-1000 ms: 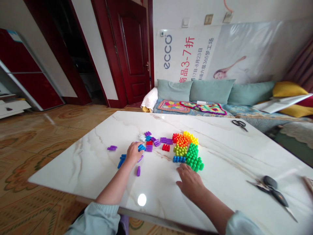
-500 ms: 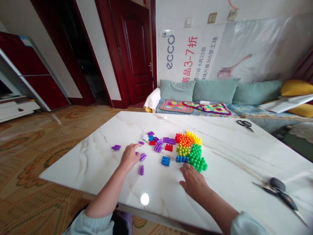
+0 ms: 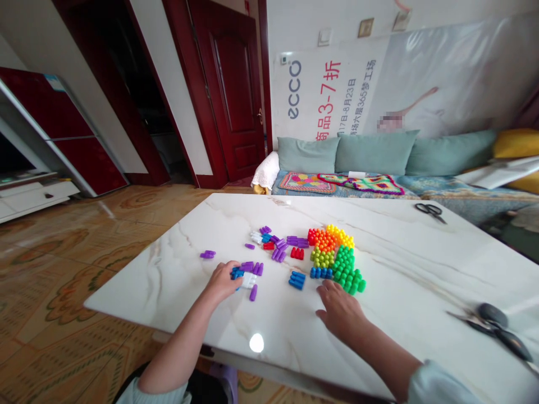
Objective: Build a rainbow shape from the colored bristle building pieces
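My left hand (image 3: 222, 281) is at the left of the loose pieces, its fingers closed around a blue ribbed plastic block (image 3: 236, 273). Touching or very near that block are a white block (image 3: 249, 280) and purple pieces (image 3: 257, 269); a single purple piece (image 3: 253, 293) lies in front. My right hand (image 3: 339, 304) rests on the table with its fingers spread and holds nothing. Just beyond its fingertips stand upright blue pieces (image 3: 321, 273) and a green cluster (image 3: 347, 271). A blue block (image 3: 297, 280) lies between my hands.
Orange (image 3: 325, 240), yellow (image 3: 340, 235) and olive-green (image 3: 322, 258) clusters stand behind the blue row. Red (image 3: 297, 254) and purple (image 3: 298, 242) blocks lie left of them. On the white marble-patterned table (image 3: 168, 269) are black-handled scissors (image 3: 429, 210) and another pair (image 3: 499, 331).
My left hand has lowered toward the near edge and closed on the blue block, with a white block now showing beside it. My right hand stays in about the same place. The view has shifted slightly.
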A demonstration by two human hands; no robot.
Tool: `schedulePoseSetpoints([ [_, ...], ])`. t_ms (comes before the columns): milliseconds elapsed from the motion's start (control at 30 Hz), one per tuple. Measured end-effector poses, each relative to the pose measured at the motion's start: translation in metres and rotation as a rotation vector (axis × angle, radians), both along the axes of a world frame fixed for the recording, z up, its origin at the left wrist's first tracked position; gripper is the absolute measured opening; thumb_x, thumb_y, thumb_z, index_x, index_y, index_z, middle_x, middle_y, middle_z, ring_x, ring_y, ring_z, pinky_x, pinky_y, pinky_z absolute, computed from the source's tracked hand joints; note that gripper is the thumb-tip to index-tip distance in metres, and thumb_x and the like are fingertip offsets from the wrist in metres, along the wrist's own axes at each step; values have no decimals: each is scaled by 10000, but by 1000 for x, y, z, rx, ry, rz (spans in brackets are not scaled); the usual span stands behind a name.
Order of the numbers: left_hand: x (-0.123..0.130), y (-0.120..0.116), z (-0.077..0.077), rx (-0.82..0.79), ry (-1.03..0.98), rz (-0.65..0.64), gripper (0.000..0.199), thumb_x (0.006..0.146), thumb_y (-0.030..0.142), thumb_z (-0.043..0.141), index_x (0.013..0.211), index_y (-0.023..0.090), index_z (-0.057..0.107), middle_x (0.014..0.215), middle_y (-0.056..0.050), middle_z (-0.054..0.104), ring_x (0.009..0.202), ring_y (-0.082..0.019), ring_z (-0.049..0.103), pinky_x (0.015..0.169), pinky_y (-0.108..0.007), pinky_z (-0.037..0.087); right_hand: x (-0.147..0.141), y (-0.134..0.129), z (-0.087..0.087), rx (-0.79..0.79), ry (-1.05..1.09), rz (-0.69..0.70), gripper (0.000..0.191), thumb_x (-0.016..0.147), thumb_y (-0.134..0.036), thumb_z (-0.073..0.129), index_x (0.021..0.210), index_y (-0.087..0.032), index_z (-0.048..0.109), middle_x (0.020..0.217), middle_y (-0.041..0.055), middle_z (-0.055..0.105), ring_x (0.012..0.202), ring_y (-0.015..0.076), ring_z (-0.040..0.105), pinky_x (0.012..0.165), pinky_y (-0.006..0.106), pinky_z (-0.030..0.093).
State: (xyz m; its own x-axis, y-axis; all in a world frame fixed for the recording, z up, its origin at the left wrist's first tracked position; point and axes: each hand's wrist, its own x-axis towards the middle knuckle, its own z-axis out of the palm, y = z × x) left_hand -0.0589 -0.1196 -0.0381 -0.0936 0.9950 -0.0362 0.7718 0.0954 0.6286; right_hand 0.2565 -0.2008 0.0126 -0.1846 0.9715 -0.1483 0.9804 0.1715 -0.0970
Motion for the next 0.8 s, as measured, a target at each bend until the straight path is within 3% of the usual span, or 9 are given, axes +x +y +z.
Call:
schedulePoseSetpoints([
  [133, 25, -2, 2, -49, -353, -1, 459, 636, 279, 730, 1071, 162, 644, 1073, -117, 603, 774, -184, 621, 550, -251, 534, 1, 0, -1, -4, -2, 2, 334, 796, -207, 633, 1114, -105, 626, 1207, 167, 568, 1137, 287, 525, 904, 366, 460],
  [233, 42, 2, 5, -31, -623, -89, 415, 682, 347, 711, 1034, 137, 648, 1015, -115, 652, 772, -189, 639, 619, -293, 561, 1, 0, 0, 1, 3, 3, 343, 793, -206, 634, 1122, -110, 625, 1221, 168, 563, 1146, 285, 521, 916, 360, 456],
  [300, 52, 11, 6, 57, -670, -142, 364, 742, 365, 653, 1036, 150, 651, 998, -103, 677, 834, -209, 649, 674, -311, 562, 1, 0, 1, -8, 7, -8, 342, 787, -202, 639, 1119, -120, 629, 1230, 165, 560, 1151, 282, 520, 908, 350, 462],
  [400, 62, 37, 9, 297, -470, -180, 257, 789, 275, 584, 1011, 180, 674, 1014, -77, 694, 968, -225, 629, 836, -343, 526, 0, 0, 4, -28, 15, -23, 357, 779, -201, 646, 1128, -126, 627, 1255, 168, 549, 1166, 286, 514, 902, 354, 470],
  [500, 69, 73, 19, 458, -64, -245, 340, 775, 154, 561, 1093, 211, 665, 1128, -66, 671, 1124, -237, 551, 1028, -375, 399, -1, -1, 6, -40, 18, -28, 375, 778, -204, 648, 1145, -132, 618, 1285, 172, 533, 1186, 292, 501, 907, 369, 471],
  [667, 76, 126, 33, 249, 500, -485, 570, 716, 151, 665, 1257, 303, 569, 1347, -34, 557, 1319, -318, 363, 1098, -523, 237, 0, 0, 7, -52, 33, -34, 345, 779, -207, 641, 1118, -147, 628, 1252, 153, 550, 1177, 284, 505, 889, 369, 481],
  [800, 79, 142, 35, 207, 591, -607, 473, 698, 123, 679, 1139, 290, 641, 1324, -42, 566, 1305, -317, 379, 1089, -531, 228, 0, 3, 7, -65, 40, -35, 338, 768, -218, 652, 1098, -144, 638, 1223, 149, 560, 1154, 284, 517, 876, 370, 486],
])
